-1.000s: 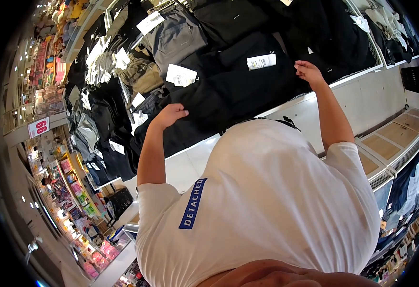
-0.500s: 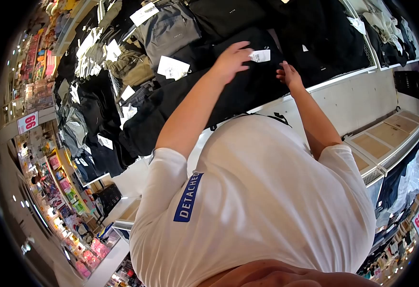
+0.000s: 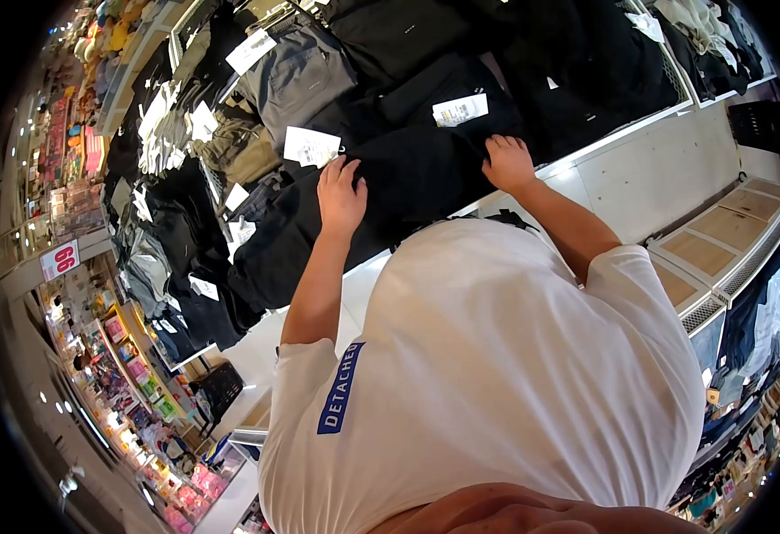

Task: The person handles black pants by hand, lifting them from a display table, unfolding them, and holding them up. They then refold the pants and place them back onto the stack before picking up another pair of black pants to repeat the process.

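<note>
Folded black trousers (image 3: 417,169) lie along the near edge of the display table. My left hand (image 3: 341,198) rests on their left part, fingers stretched over the cloth and thumb apart. Just above those fingertips lies a white price tag (image 3: 312,146). At the right end of the trousers, my right hand (image 3: 507,164) lies on the cloth with its fingers extended. A second white tag (image 3: 460,110) sits on the black fabric between the hands, farther back. Neither hand touches that tag.
Behind are grey folded trousers (image 3: 305,73) and other black stacks (image 3: 399,31). Olive garments (image 3: 246,149) and tagged dark clothes fill the left side. A white table edge (image 3: 608,138) runs at right, with a black basket (image 3: 764,125) beyond and wooden-topped bins (image 3: 719,233) nearer.
My left hand has moved left and down from beside the far tag to the trousers' left part. My right hand has shifted slightly left and down onto the cloth.
</note>
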`<move>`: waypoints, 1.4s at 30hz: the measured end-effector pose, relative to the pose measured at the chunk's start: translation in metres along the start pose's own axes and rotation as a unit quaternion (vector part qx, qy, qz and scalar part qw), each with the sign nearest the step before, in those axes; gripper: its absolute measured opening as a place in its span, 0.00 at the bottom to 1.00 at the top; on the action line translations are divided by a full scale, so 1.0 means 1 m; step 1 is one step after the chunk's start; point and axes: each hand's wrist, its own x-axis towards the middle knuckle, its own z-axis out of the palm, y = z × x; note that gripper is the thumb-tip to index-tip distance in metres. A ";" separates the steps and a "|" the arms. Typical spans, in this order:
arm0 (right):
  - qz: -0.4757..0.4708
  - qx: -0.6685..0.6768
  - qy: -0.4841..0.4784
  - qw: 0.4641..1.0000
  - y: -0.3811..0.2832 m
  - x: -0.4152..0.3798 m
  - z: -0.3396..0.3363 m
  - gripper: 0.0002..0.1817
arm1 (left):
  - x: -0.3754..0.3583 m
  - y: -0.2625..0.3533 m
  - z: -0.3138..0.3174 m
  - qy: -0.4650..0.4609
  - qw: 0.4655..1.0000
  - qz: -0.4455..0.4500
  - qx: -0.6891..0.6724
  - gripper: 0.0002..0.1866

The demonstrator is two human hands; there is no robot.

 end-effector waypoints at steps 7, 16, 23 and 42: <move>0.185 0.262 0.106 0.941 0.050 0.051 -0.037 0.15 | -0.050 0.022 -0.001 -0.022 0.999 -0.011 -0.032 0.20; 0.339 0.319 -0.019 0.885 0.097 0.067 0.009 0.47 | -0.128 0.009 -0.002 -0.037 0.999 -0.007 -0.002 0.34; 0.328 0.414 0.029 0.848 0.101 0.057 -0.004 0.32 | -0.158 -0.004 -0.005 -0.053 0.996 -0.066 0.016 0.39; 0.319 0.687 -0.115 0.643 -0.003 0.043 -0.118 0.29 | -0.195 -0.054 -0.006 -0.036 0.986 -0.163 0.028 0.31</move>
